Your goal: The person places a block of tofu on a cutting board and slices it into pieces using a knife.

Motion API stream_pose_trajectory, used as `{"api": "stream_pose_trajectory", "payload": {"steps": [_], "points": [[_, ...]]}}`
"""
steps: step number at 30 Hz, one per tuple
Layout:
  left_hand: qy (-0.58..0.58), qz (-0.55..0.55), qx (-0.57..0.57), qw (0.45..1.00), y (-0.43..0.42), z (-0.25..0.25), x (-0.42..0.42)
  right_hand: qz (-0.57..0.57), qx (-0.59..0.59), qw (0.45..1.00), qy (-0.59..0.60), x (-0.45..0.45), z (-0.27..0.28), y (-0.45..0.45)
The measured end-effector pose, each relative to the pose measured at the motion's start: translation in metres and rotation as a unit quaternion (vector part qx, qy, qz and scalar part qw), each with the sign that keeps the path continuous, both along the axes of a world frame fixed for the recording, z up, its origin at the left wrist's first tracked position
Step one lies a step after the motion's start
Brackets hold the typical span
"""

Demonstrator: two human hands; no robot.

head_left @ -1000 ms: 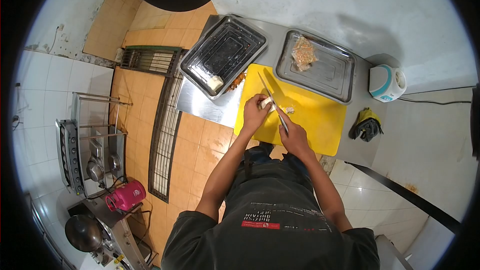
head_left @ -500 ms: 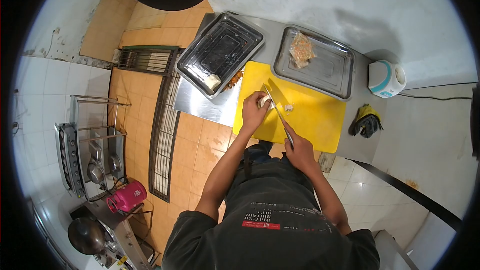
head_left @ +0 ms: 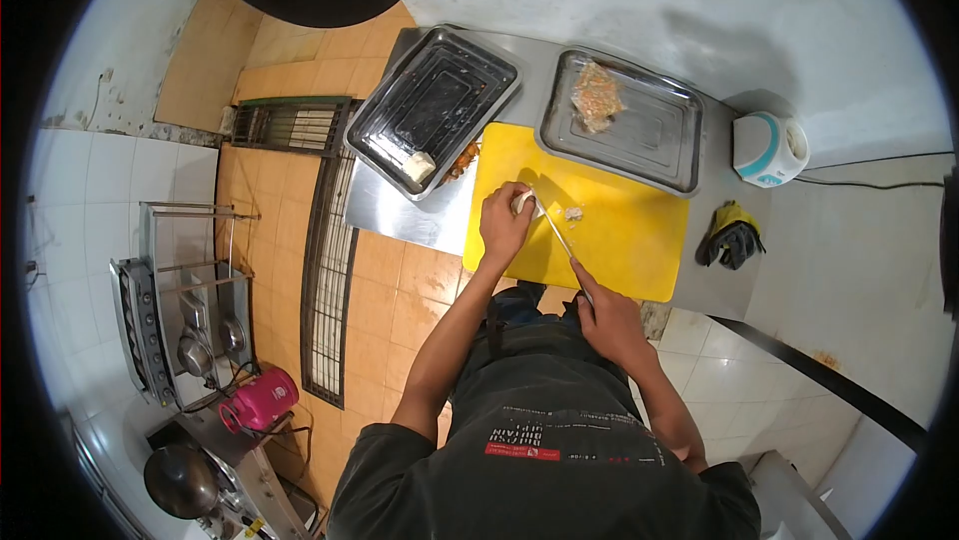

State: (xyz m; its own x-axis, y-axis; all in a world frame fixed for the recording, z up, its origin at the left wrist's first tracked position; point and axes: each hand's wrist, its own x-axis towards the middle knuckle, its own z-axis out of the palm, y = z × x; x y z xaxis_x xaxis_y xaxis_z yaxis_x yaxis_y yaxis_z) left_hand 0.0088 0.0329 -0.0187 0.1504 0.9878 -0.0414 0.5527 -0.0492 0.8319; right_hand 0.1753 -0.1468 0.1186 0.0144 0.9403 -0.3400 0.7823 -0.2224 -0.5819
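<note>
My left hand (head_left: 506, 223) is closed around a small white piece of food (head_left: 522, 202), pinned on the yellow cutting board (head_left: 629, 240). I cannot make out what food it is. My right hand (head_left: 611, 327) grips a knife (head_left: 561, 240) by its handle, with the blade slanting up and left so that its tip end is at the white piece. Small pale cut bits (head_left: 573, 213) lie on the board just right of the blade.
A metal tray (head_left: 437, 105) at the left holds a white block (head_left: 419, 166); orange-brown pieces (head_left: 462, 161) lie beside it. Another tray (head_left: 649, 130) carries a plastic bag of orange-and-white food (head_left: 596, 97). Gloves (head_left: 732, 237) and a white-and-teal appliance (head_left: 769, 148) stand at the right.
My right hand has drawn the knife back toward my body and a little right. My left hand keeps its hold on the white piece.
</note>
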Motion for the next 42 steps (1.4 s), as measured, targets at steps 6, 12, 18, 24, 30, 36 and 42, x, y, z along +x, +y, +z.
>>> {"api": "stream_pose_trajectory", "payload": {"steps": [6,12,18,24,30,36,42], "points": [[-0.015,0.006,-0.009,1.0,0.001,-0.008,-0.001,-0.004,0.012,1.0,0.001,-0.004,-0.007,-0.003],[-0.02,0.001,-0.001,1.0,0.002,-0.014,-0.003,-0.004,0.068,0.998,-0.008,-0.01,-0.021,-0.003],[-0.005,0.004,0.01,1.0,0.002,-0.012,-0.002,-0.006,0.078,0.997,-0.007,-0.01,-0.027,0.0],[-0.007,0.012,-0.003,1.0,0.001,-0.015,-0.002,-0.006,0.102,0.995,-0.008,-0.01,-0.037,0.003],[-0.02,0.01,0.009,1.0,0.001,-0.021,-0.003,-0.008,0.1,0.995,0.009,-0.009,-0.046,0.007],[0.0,0.01,-0.001,1.0,0.001,-0.01,-0.002,-0.009,0.102,0.995,0.022,-0.01,-0.05,0.014],[-0.003,0.009,-0.001,1.0,0.0,-0.007,-0.002,-0.009,0.09,0.995,0.032,-0.011,-0.055,0.025]]}}
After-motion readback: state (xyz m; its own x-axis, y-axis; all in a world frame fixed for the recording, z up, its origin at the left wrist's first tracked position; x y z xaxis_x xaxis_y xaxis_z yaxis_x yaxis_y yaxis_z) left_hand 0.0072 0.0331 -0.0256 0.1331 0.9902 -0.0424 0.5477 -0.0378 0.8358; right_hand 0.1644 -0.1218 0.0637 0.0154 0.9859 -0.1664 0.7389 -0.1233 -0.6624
